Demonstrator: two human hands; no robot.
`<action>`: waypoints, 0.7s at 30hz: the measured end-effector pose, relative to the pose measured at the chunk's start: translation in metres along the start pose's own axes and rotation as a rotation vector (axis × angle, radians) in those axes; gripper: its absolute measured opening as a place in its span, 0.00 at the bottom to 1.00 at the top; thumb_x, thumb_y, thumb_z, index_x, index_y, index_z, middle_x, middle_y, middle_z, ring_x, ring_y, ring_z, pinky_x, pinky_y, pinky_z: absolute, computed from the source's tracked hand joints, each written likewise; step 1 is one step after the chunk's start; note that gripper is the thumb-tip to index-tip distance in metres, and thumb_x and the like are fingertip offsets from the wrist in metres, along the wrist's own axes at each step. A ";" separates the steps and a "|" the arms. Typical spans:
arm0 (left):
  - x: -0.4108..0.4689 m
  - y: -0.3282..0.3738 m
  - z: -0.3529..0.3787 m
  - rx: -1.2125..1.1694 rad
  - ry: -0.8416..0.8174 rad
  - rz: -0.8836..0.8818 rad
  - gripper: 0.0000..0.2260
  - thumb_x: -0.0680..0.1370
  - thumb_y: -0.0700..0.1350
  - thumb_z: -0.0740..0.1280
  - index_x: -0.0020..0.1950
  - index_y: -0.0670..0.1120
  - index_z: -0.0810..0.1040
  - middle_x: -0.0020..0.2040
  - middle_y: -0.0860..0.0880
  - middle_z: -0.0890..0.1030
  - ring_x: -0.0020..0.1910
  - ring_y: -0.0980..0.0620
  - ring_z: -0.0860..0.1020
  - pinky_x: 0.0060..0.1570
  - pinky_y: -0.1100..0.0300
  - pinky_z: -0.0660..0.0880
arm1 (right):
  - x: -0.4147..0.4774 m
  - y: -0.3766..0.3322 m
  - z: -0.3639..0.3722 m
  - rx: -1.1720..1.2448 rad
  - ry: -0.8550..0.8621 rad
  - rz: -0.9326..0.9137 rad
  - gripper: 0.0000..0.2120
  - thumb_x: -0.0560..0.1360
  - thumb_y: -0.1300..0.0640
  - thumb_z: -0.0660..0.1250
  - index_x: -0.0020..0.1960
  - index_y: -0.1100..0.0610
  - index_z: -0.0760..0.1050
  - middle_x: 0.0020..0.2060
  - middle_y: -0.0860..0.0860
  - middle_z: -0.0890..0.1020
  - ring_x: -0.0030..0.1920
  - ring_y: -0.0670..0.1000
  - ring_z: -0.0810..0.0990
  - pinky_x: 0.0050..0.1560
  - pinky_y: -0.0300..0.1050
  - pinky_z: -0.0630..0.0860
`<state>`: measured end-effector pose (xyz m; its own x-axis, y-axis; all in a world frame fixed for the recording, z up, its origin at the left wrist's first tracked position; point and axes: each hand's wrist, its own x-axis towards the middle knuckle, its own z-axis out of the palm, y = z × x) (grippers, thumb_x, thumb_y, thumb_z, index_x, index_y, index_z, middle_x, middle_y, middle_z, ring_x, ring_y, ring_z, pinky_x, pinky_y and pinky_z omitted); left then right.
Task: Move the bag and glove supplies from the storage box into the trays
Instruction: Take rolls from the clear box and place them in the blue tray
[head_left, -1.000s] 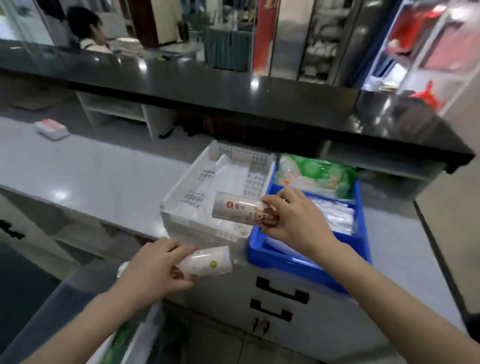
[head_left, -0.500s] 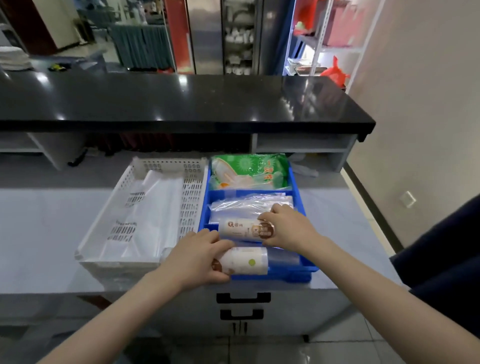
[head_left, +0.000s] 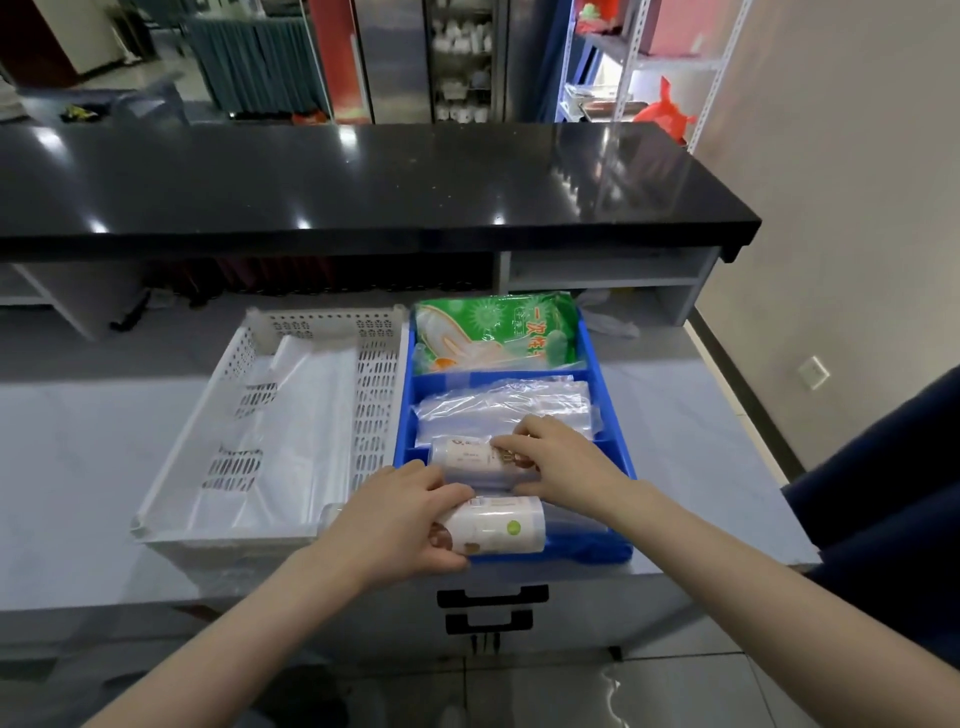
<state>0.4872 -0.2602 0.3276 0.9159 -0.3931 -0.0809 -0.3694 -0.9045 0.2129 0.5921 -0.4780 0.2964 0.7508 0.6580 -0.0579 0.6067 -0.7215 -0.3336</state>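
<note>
A blue divided tray (head_left: 613, 431) sits on the grey counter beside a white perforated tray (head_left: 374, 364). My left hand (head_left: 400, 519) grips a white bag roll with a green dot (head_left: 498, 530) over the blue tray's near compartment. My right hand (head_left: 561, 467) holds a second labelled bag roll (head_left: 462, 457) just behind it, low in the same compartment. Clear plastic bags (head_left: 504, 405) fill the middle compartment. A green glove pack (head_left: 498, 332) lies in the far one. White plastic bags (head_left: 291, 431) line the white tray.
A black raised counter top (head_left: 363, 182) runs behind the trays, with open shelves below it. Two black drawer handles (head_left: 491, 608) are on the cabinet front under the blue tray. A wall stands at the right. Metal shelving stands at the back right.
Both hands have moved right with their rolls, from in front of the white tray to the blue tray's near compartment, and have lowered them. The view has swung right.
</note>
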 end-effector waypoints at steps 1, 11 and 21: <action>-0.001 0.001 0.000 0.007 0.000 0.000 0.28 0.67 0.68 0.64 0.65 0.61 0.69 0.56 0.59 0.74 0.52 0.59 0.70 0.49 0.63 0.67 | 0.000 0.000 0.001 0.015 -0.026 0.007 0.28 0.72 0.47 0.70 0.70 0.46 0.68 0.58 0.47 0.72 0.58 0.49 0.68 0.57 0.49 0.74; -0.008 0.006 0.000 0.047 0.004 -0.026 0.28 0.68 0.66 0.65 0.66 0.59 0.70 0.52 0.55 0.75 0.51 0.54 0.72 0.48 0.58 0.71 | 0.000 -0.007 0.006 -0.142 -0.174 -0.078 0.35 0.75 0.50 0.67 0.75 0.40 0.52 0.64 0.49 0.66 0.61 0.52 0.68 0.62 0.48 0.72; -0.024 0.004 0.005 0.061 0.035 -0.027 0.29 0.68 0.66 0.66 0.67 0.60 0.68 0.53 0.57 0.74 0.51 0.57 0.71 0.49 0.62 0.67 | -0.022 -0.004 0.005 -0.107 -0.198 -0.108 0.15 0.75 0.43 0.64 0.61 0.44 0.76 0.52 0.46 0.79 0.52 0.49 0.75 0.49 0.45 0.74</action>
<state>0.4633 -0.2552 0.3256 0.9303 -0.3632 -0.0510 -0.3523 -0.9236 0.1512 0.5716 -0.4884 0.2946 0.6209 0.7541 -0.2140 0.7127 -0.6568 -0.2465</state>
